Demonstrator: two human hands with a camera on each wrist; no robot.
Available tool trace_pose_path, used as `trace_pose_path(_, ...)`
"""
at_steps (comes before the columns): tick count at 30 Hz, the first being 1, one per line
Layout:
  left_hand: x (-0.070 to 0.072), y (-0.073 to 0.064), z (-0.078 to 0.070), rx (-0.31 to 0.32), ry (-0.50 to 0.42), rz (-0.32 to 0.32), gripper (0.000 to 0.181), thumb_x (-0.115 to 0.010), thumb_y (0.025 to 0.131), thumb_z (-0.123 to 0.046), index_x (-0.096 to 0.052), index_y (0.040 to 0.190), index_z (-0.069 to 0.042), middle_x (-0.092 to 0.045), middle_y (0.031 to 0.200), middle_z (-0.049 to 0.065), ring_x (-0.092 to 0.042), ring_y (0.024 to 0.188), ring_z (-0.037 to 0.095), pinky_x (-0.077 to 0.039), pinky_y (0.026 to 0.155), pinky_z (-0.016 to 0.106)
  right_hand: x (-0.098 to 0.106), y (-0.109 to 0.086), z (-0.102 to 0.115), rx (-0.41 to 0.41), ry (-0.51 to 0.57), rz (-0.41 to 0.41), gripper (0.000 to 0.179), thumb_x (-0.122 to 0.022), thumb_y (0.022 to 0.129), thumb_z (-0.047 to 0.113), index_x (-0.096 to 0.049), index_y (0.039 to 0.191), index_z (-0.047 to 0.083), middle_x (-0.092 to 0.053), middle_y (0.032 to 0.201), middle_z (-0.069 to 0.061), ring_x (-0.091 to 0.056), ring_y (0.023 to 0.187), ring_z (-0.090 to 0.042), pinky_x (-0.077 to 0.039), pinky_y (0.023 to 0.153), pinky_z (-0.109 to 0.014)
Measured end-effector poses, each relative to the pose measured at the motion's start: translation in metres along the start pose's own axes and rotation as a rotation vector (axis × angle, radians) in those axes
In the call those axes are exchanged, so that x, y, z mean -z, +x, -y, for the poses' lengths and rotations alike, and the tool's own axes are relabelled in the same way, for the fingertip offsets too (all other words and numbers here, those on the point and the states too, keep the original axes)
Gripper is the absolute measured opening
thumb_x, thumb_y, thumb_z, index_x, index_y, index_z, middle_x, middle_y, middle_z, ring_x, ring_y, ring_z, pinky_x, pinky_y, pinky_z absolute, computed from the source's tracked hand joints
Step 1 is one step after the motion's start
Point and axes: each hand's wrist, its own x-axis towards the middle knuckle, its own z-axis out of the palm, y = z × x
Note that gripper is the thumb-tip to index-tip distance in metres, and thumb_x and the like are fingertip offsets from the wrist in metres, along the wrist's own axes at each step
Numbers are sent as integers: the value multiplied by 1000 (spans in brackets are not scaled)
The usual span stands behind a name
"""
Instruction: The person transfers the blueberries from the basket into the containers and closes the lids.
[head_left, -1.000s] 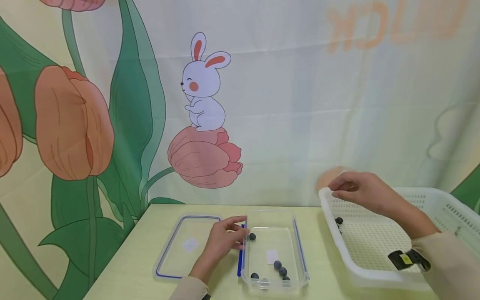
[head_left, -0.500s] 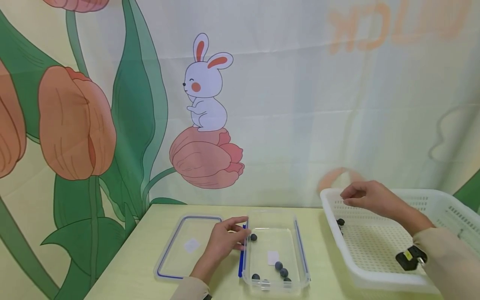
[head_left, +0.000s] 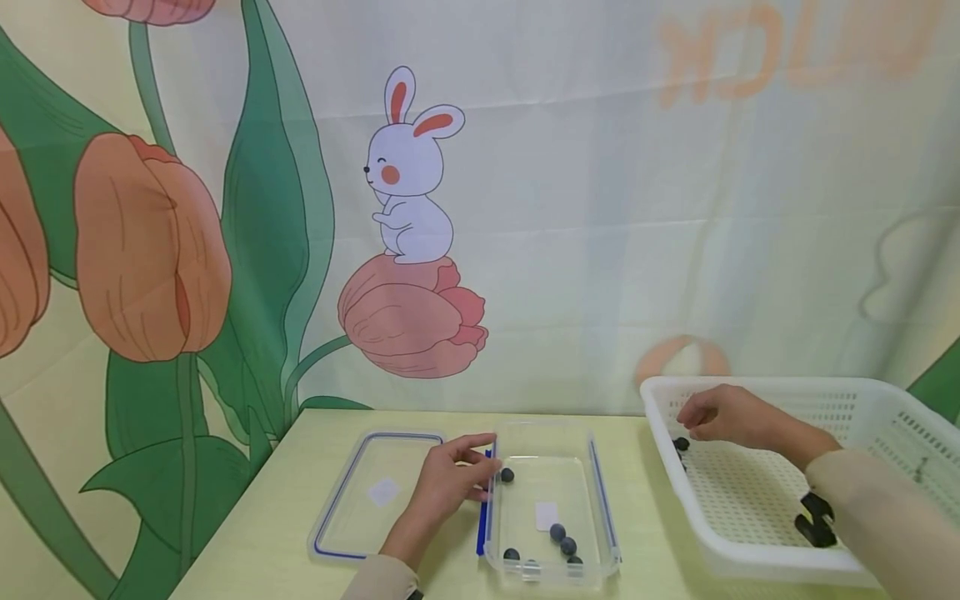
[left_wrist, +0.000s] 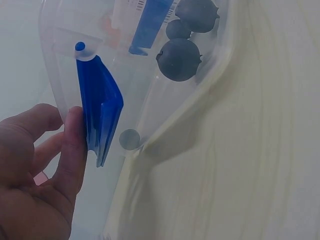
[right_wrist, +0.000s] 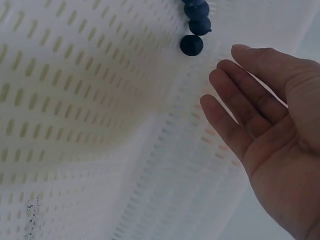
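A clear plastic food container (head_left: 558, 483) with blue side latches holds several blueberries (head_left: 567, 546). My left hand (head_left: 446, 479) grips its left wall near the rim, fingertips beside the blue latch (left_wrist: 100, 107). To the right, my right hand (head_left: 731, 421) reaches into a white perforated basket (head_left: 690, 512). Its fingers are loosely bent, and nothing shows between them. In the right wrist view, several more blueberries (right_wrist: 191, 45) lie in a row along the basket's side, just ahead of the fingertips (right_wrist: 242, 49).
A clear lid (head_left: 382, 492) with a blue seal lies flat on the table (head_left: 255, 533), left of the container. Behind the table hangs a printed cloth (head_left: 570, 250) with tulips and a rabbit. The basket's raised rim stands between the container and the right hand.
My right hand has moved from above the basket's back-left rim down into the basket, towards the blueberries there. My left hand has stayed at the container.
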Motion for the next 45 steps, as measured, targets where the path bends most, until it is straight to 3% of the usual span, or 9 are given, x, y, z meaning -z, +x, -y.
trace_pose_path(8, 1, 1, 1, -13, -14, 5, 47, -82, 93, -7, -70, 137, -2, -65, 100, 12, -71, 76, 17, -66, 65, 33, -9, 6, -10, 55, -83, 66, 16, -79, 89, -2, -78, 105, -2, -75, 95, -6, -67, 85, -15, -60, 71, -28)
trace_pose_path(14, 1, 0, 1, -9, -18, 7, 47, -82, 92, -7, -70, 137, -1, -65, 99, 12, -71, 76, 17, -66, 65, 33, -12, 7, -11, 59, -136, 106, 16, -72, 88, -7, -78, 100, 1, -74, 90, -4, -63, 81, -10, -57, 69, -28)
trace_pose_path(25, 1, 1, 1, -9, -2, 1, 47, -82, 92, -8, -70, 137, -3, -64, 100, 11, -71, 76, 18, -66, 65, 33, -14, 5, -9, 63, -157, 115, 17, -79, 82, -6, -71, 83, 8, -69, 82, 3, -57, 73, -7, -53, 65, -27)
trace_pose_path(30, 1, 1, 1, -5, 5, -1, 48, -83, 92, -8, -70, 138, -4, -64, 100, 11, -71, 76, 18, -66, 64, 33, -12, 4, -6, 64, -155, 114, 16, -81, 83, -4, -72, 84, 8, -68, 82, 5, -58, 73, -6, -53, 65, -27)
trace_pose_path(37, 1, 0, 1, -7, -5, 10, 47, -82, 93, -8, -69, 138, -2, -65, 99, 11, -71, 76, 18, -66, 64, 32, 7, 0, 15, 31, -98, 41, 5, -79, 93, 6, -77, 97, 5, -73, 94, 1, -68, 86, -17, -59, 71, -32)
trace_pose_path(45, 2, 0, 1, -13, -7, 18, 46, -81, 93, -8, -70, 138, -3, -65, 99, 11, -71, 75, 18, -66, 65, 32, 25, -9, 46, 19, -89, -129, 17, -75, 100, 14, -77, 113, 4, -75, 106, -1, -71, 98, -23, -60, 79, -37)
